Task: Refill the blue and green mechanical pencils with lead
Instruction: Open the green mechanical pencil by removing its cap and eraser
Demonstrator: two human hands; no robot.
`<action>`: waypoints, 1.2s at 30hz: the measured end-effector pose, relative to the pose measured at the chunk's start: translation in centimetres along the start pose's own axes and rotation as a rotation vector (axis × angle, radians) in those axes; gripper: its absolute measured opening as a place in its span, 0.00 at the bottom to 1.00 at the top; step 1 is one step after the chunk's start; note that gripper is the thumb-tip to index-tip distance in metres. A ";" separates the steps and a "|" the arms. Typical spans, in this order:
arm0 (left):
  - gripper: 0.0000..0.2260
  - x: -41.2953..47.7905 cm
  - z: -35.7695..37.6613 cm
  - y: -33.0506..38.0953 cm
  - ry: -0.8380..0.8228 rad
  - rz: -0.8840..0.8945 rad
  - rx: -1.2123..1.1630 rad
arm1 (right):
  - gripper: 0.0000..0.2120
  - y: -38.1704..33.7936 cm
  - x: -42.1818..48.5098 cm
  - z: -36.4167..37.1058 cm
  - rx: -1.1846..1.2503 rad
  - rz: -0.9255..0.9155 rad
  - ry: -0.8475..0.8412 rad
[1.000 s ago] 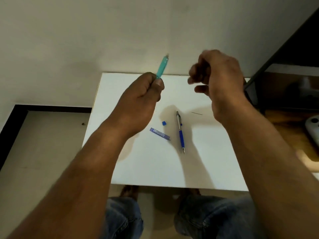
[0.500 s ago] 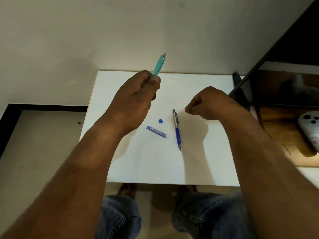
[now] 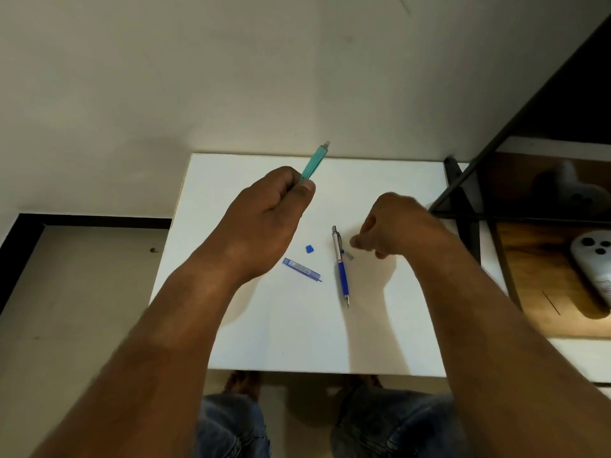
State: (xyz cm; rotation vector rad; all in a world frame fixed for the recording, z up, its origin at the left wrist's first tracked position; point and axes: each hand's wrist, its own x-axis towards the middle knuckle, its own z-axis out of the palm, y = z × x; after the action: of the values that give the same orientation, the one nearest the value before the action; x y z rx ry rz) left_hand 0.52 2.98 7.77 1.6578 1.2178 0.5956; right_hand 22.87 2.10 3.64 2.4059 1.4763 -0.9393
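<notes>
My left hand (image 3: 267, 219) grips the green mechanical pencil (image 3: 314, 161) by its lower half and holds it above the white table (image 3: 297, 332), its pale top end pointing up and away. The blue mechanical pencil (image 3: 342, 272) lies on the table with its tip toward me. Left of it lie the blue lead case (image 3: 301, 269) and its small blue cap (image 3: 309, 248). My right hand (image 3: 393, 226) hovers low just right of the blue pencil, fingertips pinched together with nothing visible between them. A small grey piece (image 3: 349, 256) lies right below those fingertips.
A dark metal shelf frame (image 3: 463, 193) stands at the table's right edge. A white device (image 3: 591, 269) rests on the wooden surface behind it. The wall is close behind the table, and my knees in jeans (image 3: 231, 424) show below its near edge.
My right hand came down from beside the green pencil's top to the table next to the blue pencil. A small grey piece now lies there. The left hand stayed almost still.
</notes>
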 end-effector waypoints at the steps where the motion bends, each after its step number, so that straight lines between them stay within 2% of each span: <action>1: 0.16 0.0 0.0 0.0 -0.002 0.004 0.019 | 0.12 0.1 -0.4 -1.0 0.093 -0.065 0.125; 3: 0.16 -0.1 0.0 0.0 -0.004 0.012 0.048 | 0.08 -0.2 -1.7 -2.7 0.490 -0.278 0.342; 4: 0.17 -0.1 0.0 0.0 -0.003 0.013 0.059 | 0.07 -0.6 -2.6 -3.4 0.739 -0.400 0.370; 5: 0.16 -0.1 0.0 0.0 -0.002 0.012 0.065 | 0.07 -1.1 -3.6 -3.9 0.938 -0.501 0.347; 7: 0.16 -0.1 0.1 0.1 -0.006 0.008 0.068 | 0.08 -1.9 -5.1 -4.0 1.094 -0.618 0.291; 13: 0.16 -0.1 0.1 0.3 -0.005 -0.006 0.108 | 0.05 -1.8 -5.2 -3.5 0.972 -0.620 0.345; 20: 0.14 0.0 0.2 0.3 -0.004 0.008 0.148 | 0.03 -0.9 -4.8 -3.7 0.877 -0.628 0.327; 31: 0.15 0.2 0.5 0.2 0.000 0.027 0.207 | 0.05 -1.0 -4.8 -3.7 0.866 -0.610 0.360; 36: 0.17 0.2 0.2 0.0 0.015 -0.019 0.157 | 0.07 -0.6 -4.7 -4.2 0.908 -0.584 0.428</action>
State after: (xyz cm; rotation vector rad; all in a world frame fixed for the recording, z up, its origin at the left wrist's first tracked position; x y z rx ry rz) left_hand 0.78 3.10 7.68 1.7727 1.3173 0.5125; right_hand 22.71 0.78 9.86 2.9487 2.3963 -1.5520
